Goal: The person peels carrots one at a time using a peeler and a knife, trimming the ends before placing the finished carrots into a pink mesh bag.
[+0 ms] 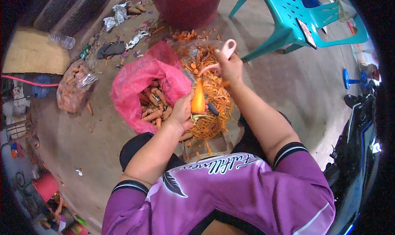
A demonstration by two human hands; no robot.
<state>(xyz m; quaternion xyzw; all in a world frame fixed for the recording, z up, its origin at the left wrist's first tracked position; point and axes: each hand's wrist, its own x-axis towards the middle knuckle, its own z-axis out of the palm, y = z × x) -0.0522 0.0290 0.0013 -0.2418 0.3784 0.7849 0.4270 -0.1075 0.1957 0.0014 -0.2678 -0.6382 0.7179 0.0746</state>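
My left hand [184,111] is closed around the thick end of a peeled orange carrot [198,98], whose narrow end points away from me. In my right hand [231,69] is a pale pink peeler [228,50], its handle loop sticking up past the fingers and its head close to the carrot's tip. Beneath both hands lies a heap of orange peelings [214,126]. Just left of the carrot, a pink mesh sack [129,87] gapes and shows several unpeeled carrots [155,107] inside.
A dark red tub [185,8] stands ahead, with a teal plastic chair [284,17] to its right. On the left are a clear bag of carrots [74,87], dark slippers [111,49] and a cardboard sheet [33,52]. A motorcycle [358,148] is at the right edge.
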